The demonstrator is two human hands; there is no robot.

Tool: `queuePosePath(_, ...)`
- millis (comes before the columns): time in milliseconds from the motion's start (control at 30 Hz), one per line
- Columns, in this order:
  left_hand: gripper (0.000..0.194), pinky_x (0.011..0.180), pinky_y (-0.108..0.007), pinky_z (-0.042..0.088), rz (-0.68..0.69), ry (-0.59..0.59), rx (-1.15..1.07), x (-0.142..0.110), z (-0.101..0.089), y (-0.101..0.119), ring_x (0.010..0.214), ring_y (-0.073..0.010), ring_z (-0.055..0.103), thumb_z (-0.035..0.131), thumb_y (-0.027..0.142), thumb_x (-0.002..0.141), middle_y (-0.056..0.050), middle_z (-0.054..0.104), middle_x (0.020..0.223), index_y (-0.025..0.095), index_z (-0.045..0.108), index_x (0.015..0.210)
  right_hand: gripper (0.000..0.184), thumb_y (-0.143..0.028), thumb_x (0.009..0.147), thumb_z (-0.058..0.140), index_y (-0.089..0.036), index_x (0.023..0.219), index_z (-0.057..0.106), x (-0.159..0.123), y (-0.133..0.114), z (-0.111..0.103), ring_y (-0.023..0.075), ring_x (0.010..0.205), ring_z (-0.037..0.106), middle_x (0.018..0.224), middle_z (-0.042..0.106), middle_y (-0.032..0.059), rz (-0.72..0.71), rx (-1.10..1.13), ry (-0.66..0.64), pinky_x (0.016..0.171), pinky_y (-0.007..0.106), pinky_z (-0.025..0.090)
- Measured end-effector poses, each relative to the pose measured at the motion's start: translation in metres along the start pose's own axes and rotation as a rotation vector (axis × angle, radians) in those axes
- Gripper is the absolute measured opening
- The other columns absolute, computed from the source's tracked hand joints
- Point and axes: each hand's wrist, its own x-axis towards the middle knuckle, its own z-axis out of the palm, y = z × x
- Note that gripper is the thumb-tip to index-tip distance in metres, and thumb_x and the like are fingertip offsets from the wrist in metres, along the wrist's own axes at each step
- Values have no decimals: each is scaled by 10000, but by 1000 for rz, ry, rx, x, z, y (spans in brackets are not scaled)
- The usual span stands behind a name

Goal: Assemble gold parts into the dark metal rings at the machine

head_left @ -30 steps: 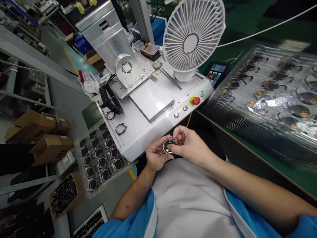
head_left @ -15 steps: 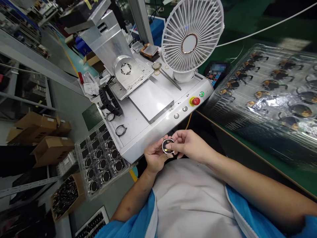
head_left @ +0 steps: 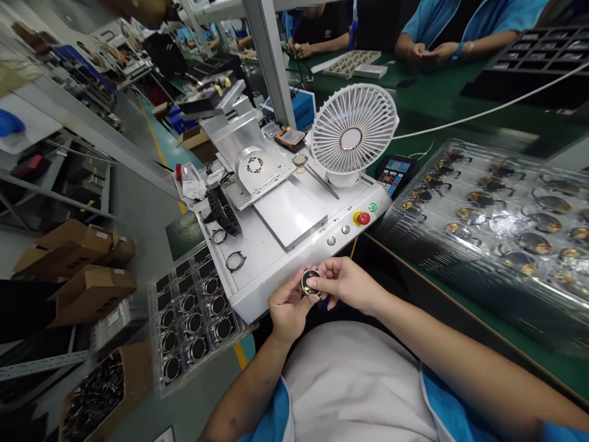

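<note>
Both of my hands pinch one small round metal watch case [head_left: 311, 281] just in front of the near edge of a white machine base [head_left: 257, 288]. My left hand [head_left: 288, 310] grips it from below and from the left. My right hand [head_left: 347, 283] holds its right side with thumb and fingers closed on the rim. The case shows a dark, gold-tinted inside. On the machine base lie two loose metal rings [head_left: 235, 261].
A clear tray [head_left: 193, 313] of round cases sits left of the machine. Stacked clear trays [head_left: 497, 215] with gold-and-black parts fill the green bench on the right. A white fan [head_left: 352, 135], a red stop button [head_left: 363, 218] and a silver fixture [head_left: 253, 166] stand on the machine. Other people work at the back.
My head has tilted up, so the far bench and other workers have come into view. Both hands still hold the case at the machine's front edge, turned slightly.
</note>
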Motion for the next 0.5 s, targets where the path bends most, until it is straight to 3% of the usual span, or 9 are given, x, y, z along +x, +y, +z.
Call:
queuePosePath(100,390,1049,-425,623,-4,-26,-108,6,1,4,1203,-299,742,835,266,886,-114,778,1270,275,772,1271,624,-560,538,997,-162,851,632,19,-23,-20,112,500,588,618,655,-10,-53,-72,124,370,195,496)
queuePosePath(167,346,1035,-475,627,-36,-76,-151,8,1,7,1158,-310,761,798,280,917,-105,751,1268,276,760,1261,550,-555,659,950,-180,854,598,33,-41,-33,106,442,552,589,637,-18,-119,-42,327,357,212,490)
queuePosePath(233,368,937,-434,667,-84,-125,-151,9,1,9,1063,-278,790,799,259,911,-83,728,1245,298,743,1274,460,-502,768,899,-195,836,564,47,-56,-42,105,397,520,548,610,-24,-144,-33,467,350,225,480)
queuePosePath(367,710,783,-272,653,-75,-104,-10,7,-1,9,931,-185,779,923,187,764,-80,749,1183,310,660,1413,390,-388,825,861,-200,744,530,62,-71,-48,92,349,460,502,571,-23,-177,-116,486,334,223,412)
queuePosePath(500,876,821,-286,649,-32,-53,166,5,-1,8,977,-208,774,961,212,709,-136,780,1187,238,586,1500,411,-455,788,854,-197,713,542,43,-65,-41,83,376,454,515,573,-25,-310,-164,461,369,217,390)
